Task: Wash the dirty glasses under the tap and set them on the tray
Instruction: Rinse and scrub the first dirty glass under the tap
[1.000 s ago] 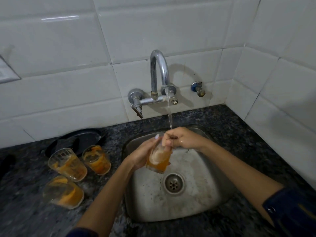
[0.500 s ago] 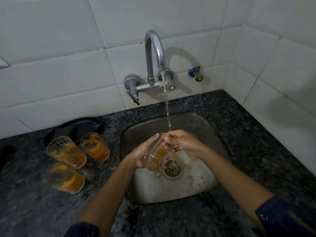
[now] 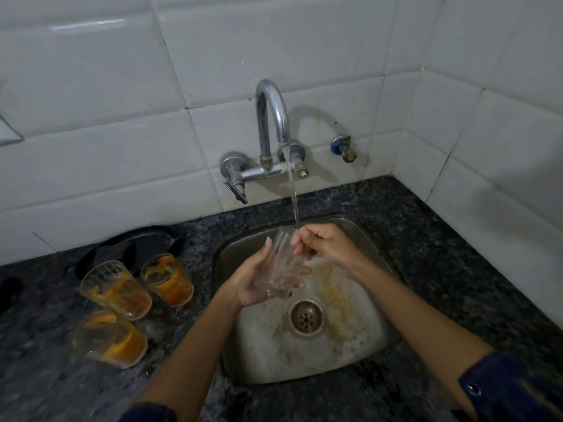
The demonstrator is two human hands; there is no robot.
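Water is running from the tap [image 3: 272,117] in a thin stream straight down over the sink [image 3: 374,339], and the glass [image 3: 278,263] is sitting right under it, tilted, its open rim up toward the stream. The left hand [image 3: 254,281] is cradling the glass from below and from the left, fingers curling around its body, thumb up along its side. The right hand [image 3: 327,248] is working at the rim, fingers curling at the mouth of the glass; whether they are reaching inside or just pinching the edge is hard to tell through the clear wall. The glass is looking clear now, held above the sink's left half, just over and left of the drain [image 3: 305,315]. A yellowish streak [image 3: 338,306] is lying across the basin floor right of the drain.

Left of the sink, on the dark counter [image 3: 441,239], three dirty glasses [image 3: 117,289] are standing close together, smeared orange. Just behind them, against the tiled wall [image 3: 274,41], the black tray [image 3: 137,242] is lying flat. A small valve [image 3: 342,147] is sticking out of the wall right of the tap.
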